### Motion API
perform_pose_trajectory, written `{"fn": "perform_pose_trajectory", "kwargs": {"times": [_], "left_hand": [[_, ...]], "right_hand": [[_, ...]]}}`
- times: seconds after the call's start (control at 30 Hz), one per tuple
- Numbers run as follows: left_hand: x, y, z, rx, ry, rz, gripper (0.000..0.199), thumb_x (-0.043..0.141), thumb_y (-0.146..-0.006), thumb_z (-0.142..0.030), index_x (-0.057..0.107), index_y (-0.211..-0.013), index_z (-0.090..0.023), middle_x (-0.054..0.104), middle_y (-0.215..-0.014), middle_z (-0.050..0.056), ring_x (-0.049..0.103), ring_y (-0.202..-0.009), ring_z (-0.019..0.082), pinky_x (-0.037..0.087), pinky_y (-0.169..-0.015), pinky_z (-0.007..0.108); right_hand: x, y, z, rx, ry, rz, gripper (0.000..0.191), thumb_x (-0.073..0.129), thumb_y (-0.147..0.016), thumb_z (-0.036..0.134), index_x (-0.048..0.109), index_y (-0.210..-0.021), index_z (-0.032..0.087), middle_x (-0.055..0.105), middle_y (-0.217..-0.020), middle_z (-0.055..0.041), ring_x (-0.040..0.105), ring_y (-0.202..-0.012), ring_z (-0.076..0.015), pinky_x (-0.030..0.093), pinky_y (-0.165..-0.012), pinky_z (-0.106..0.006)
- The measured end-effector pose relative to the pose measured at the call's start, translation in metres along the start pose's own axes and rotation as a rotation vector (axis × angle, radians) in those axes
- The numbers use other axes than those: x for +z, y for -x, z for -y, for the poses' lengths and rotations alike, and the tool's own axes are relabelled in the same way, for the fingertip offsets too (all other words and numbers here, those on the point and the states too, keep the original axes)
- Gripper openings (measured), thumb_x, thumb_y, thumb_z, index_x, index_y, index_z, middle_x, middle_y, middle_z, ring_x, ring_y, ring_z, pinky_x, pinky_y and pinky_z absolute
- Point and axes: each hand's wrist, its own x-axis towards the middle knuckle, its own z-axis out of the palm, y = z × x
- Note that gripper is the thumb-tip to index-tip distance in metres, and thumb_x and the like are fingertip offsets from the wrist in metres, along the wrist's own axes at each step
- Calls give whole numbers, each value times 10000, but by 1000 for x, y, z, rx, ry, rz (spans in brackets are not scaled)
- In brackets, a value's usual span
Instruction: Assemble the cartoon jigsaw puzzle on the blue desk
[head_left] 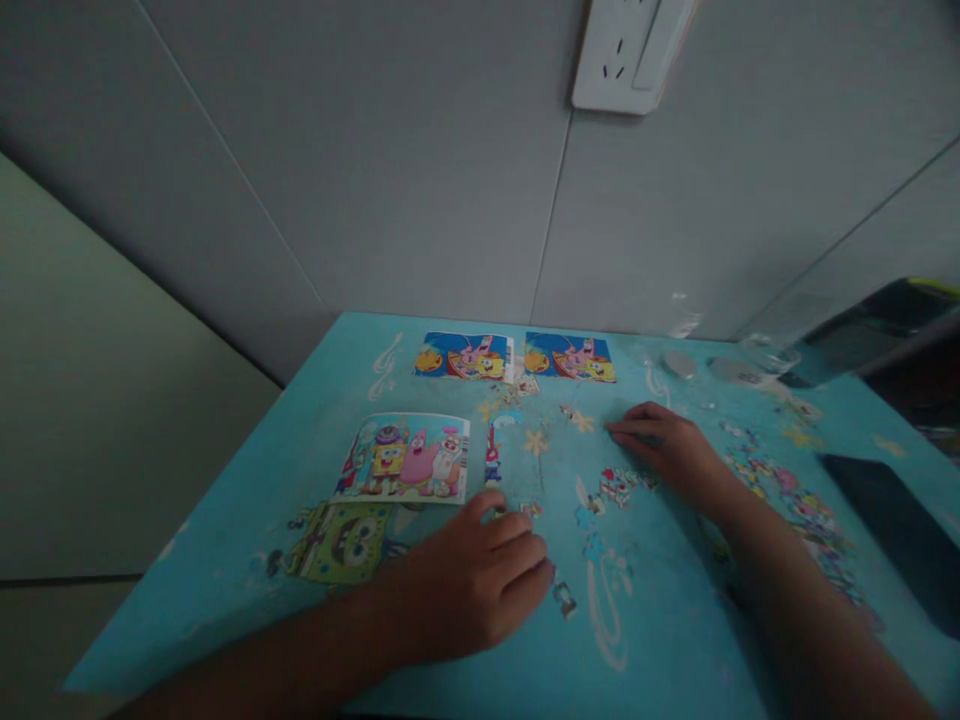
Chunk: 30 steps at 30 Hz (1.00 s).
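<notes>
My left hand (499,565) is closed, fingers curled and thumb toward the forefinger, just below a partly joined strip of jigsaw pieces (492,455). Whatever its fingertips hold, if anything, is hidden. My right hand (667,448) is pinched over the table, with a tiny greenish jigsaw piece (610,428) seeming to show at its fingertips. Below it lies a small heap of jigsaw pieces (619,485). A single piece (564,600) rests to the right of my left hand. Left of the strip is a picture card (409,458) with cartoon figures.
Two blue cartoon cards (465,357) lie by the wall. Many loose pieces (806,510) spread beyond my right forearm, beside a dark flat object (892,530). Round whitish lids (679,364) and a clear container (769,355) stand at the back right. A wall socket (630,55) is above.
</notes>
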Motion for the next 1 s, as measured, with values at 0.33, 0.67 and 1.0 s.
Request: {"fn": "perform_pose_trajectory", "kwargs": {"times": [0.33,0.67,1.0], "left_hand": [[0,1,1,-53,101,29,138,553,-1015,-155,678,-958,-169,689,-913,7,591,-909,172,424,-878,401],[2,1,2,1,81,68,161,579,-998,-171,682,-874,-185,680,-896,22,582,-863,168,427,-845,369],[4,1,-2,6,114,75,149,596,-1002,-184,667,-871,-185,681,-918,6,573,-866,158,429,-857,382]], "right_hand": [[-1,5,-14,10,31,9,260,572,-980,391,785,-1092,292,701,-1112,-73,703,-946,-257,587,-867,-428],[1,4,-16,-3,34,-8,244,580,-972,391,774,-1086,295,702,-1107,-72,705,-946,-258,589,-871,-430],[-3,2,-4,9,34,15,262,560,-979,364,764,-1105,259,696,-1104,-85,696,-963,-262,571,-902,-442]]}}
